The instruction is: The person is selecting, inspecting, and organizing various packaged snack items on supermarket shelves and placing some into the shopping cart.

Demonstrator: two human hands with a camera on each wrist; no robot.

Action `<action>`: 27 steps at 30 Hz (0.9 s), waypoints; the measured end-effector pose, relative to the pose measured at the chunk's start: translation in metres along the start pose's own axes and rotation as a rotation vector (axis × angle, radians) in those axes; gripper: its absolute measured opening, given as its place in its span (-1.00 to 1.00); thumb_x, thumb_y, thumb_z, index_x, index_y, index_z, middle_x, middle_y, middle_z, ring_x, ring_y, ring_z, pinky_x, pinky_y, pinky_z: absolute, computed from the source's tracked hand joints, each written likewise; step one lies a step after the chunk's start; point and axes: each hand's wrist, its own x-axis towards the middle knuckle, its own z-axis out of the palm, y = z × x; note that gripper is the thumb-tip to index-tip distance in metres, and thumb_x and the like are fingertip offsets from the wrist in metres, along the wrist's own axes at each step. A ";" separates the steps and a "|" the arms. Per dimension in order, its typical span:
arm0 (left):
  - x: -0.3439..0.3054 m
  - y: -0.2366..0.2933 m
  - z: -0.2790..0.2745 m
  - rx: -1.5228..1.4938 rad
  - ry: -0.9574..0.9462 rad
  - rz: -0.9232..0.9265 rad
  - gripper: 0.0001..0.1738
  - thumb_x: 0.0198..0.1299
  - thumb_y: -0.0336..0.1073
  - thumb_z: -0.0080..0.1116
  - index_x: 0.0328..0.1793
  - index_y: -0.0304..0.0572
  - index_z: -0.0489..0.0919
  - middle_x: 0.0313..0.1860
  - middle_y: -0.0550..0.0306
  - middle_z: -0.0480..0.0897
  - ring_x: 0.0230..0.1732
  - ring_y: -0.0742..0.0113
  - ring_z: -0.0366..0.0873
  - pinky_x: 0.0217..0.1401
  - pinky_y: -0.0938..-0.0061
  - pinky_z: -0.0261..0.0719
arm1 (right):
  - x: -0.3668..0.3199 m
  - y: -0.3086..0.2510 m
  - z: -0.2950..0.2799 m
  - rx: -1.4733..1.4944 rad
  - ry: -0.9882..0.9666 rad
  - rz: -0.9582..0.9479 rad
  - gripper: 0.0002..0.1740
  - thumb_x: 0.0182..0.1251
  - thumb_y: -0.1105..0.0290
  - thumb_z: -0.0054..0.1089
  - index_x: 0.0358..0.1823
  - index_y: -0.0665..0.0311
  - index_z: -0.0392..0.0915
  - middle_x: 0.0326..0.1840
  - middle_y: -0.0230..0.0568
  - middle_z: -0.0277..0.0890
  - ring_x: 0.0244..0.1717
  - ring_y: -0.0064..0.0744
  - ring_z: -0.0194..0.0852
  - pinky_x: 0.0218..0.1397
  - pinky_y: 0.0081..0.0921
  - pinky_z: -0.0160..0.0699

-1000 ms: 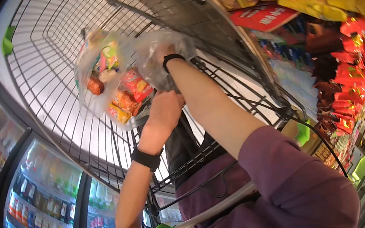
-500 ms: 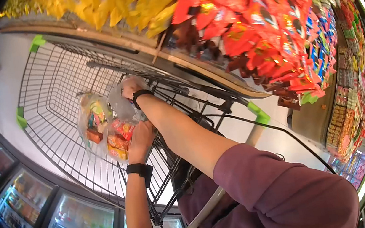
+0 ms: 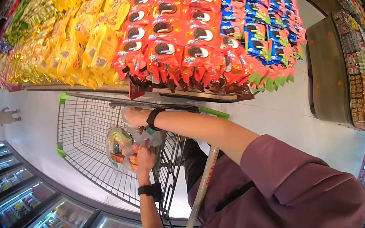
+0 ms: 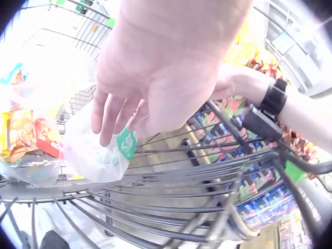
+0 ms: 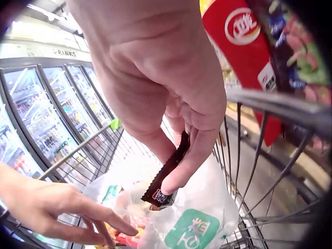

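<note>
My right hand pinches a small dark-wrapped snack packet between thumb and fingers, above a translucent plastic bag with a green print. In the head view this hand is at the far side of the cart. My left hand is nearer me, its forefinger extended and the other fingers loosely bent. Its fingertips overlap the green-printed bag in the left wrist view. Beside it, clear plastic holds orange, red and yellow snack packets.
A wire shopping cart with green corners surrounds the bags, its handle close to my body. Heaped yellow packets and red packets line the display beyond. Glass-door coolers run along the left. A person is farther off.
The head view has turned up toward the snack display, so the cart looks lower and smaller. My right hand has come out of the bag's plastic; the left forefinger has straightened.
</note>
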 end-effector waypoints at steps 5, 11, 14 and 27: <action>-0.018 0.033 -0.019 -0.531 0.261 -0.262 -0.67 0.40 -0.35 0.00 0.23 -0.33 0.49 0.01 -0.14 0.67 -0.06 0.12 0.69 -0.04 0.28 0.67 | -0.053 0.009 -0.022 0.195 0.183 -0.272 -0.76 -0.03 0.52 0.23 -0.29 0.49 0.64 -0.29 0.25 0.64 -0.25 0.05 0.71 -0.28 -0.13 0.68; -0.019 0.158 -0.058 -1.194 0.375 -0.333 -0.47 0.56 0.05 -0.23 0.27 -0.27 0.46 0.07 0.07 0.65 -0.05 0.33 0.67 -0.09 0.47 0.63 | -0.200 0.022 -0.053 0.416 0.379 -0.588 -0.72 0.27 0.43 0.19 0.00 0.31 0.56 -0.44 0.04 0.61 -0.40 -0.05 0.63 -0.31 -0.20 0.50; -0.027 0.205 -0.053 -1.067 0.221 -0.307 -0.51 0.55 0.00 -0.13 0.18 -0.30 0.55 -0.05 0.10 0.68 -0.14 0.42 0.64 -0.10 0.51 0.62 | -0.266 0.034 -0.048 0.609 0.335 -0.412 -0.73 0.29 0.38 0.22 -0.01 0.29 0.56 -0.48 -0.05 0.61 -0.46 -0.19 0.60 -0.33 -0.26 0.50; -0.015 0.320 0.027 -0.643 0.011 -0.047 -0.73 0.28 -0.30 0.34 -0.04 -0.35 0.62 -0.30 0.21 0.70 -0.36 0.61 0.59 -0.33 0.62 0.56 | -0.371 0.137 -0.017 0.325 0.881 -0.049 -0.57 0.40 0.15 0.21 -0.54 0.34 0.58 -0.67 0.03 0.47 -0.61 0.06 0.48 -0.51 -0.18 0.40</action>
